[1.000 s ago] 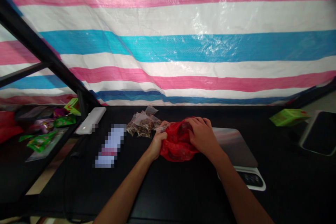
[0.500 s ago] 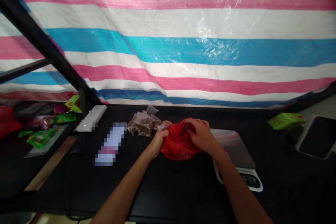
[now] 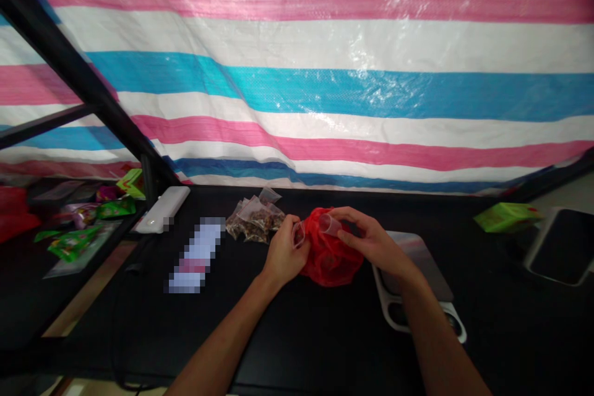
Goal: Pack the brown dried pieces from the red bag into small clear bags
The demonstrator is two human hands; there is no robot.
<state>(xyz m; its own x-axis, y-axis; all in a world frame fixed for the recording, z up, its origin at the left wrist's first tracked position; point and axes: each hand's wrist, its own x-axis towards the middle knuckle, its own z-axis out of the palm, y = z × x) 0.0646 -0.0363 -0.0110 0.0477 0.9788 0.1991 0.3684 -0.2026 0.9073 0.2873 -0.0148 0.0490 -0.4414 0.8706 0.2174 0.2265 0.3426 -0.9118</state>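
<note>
A crumpled red plastic bag [image 3: 335, 263] sits on the black table between my hands. My left hand [image 3: 284, 255] is closed around a small clear plastic bag [image 3: 298, 234], its mouth rounded open beside the red bag. Between the thumb and fingers of my right hand [image 3: 369, 240] is a small clear cup [image 3: 330, 225], tilted above the red bag's opening. What lies inside the red bag is hidden. Just beyond my left hand, several small zip bags [image 3: 255, 218] of brown dried bits lie in a pile.
A flat scale [image 3: 429, 269] lies partly under my right forearm. Left of the pile are a blurred-out pale strip [image 3: 197, 253] and a white oblong device [image 3: 162, 209]. A green box [image 3: 505, 216] and a phone-like device [image 3: 561, 244] stand at right. Striped sheeting [image 3: 325, 93] hangs behind.
My right hand has come out of the red bag with the clear cup showing in its fingers. My left hand has turned, and the small clear bag's open mouth now shows.
</note>
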